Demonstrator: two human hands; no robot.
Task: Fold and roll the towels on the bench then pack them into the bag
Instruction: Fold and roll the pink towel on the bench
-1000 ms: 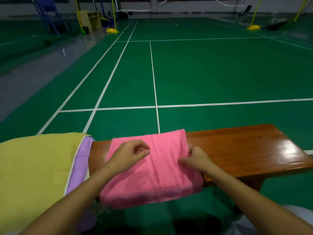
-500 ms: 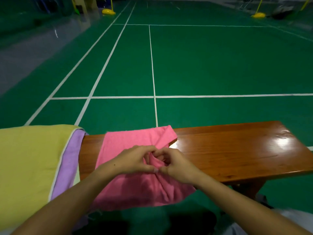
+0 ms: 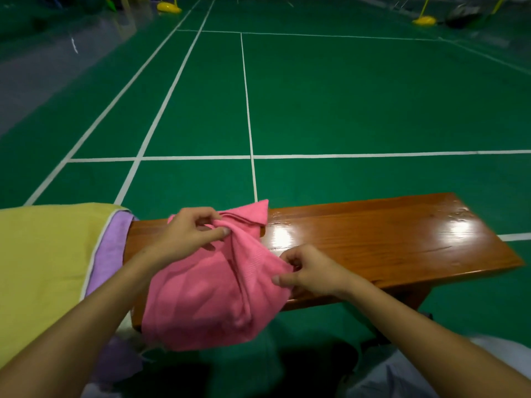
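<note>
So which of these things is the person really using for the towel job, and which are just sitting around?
Part of the job:
- pink towel, pinched by the left hand and the right hand
- yellow towel and purple towel, waiting
- wooden bench

Just lying about:
- yellow post bases far across the green court floor

No bag is in view.

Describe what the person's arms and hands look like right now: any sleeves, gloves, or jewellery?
Both forearms are bare up to the frame edge, with no sleeves showing. The left hand and right hand wear no gloves, and no rings, watch or bands are visible. Pale grey-white clothing shows at the lower right.
</note>
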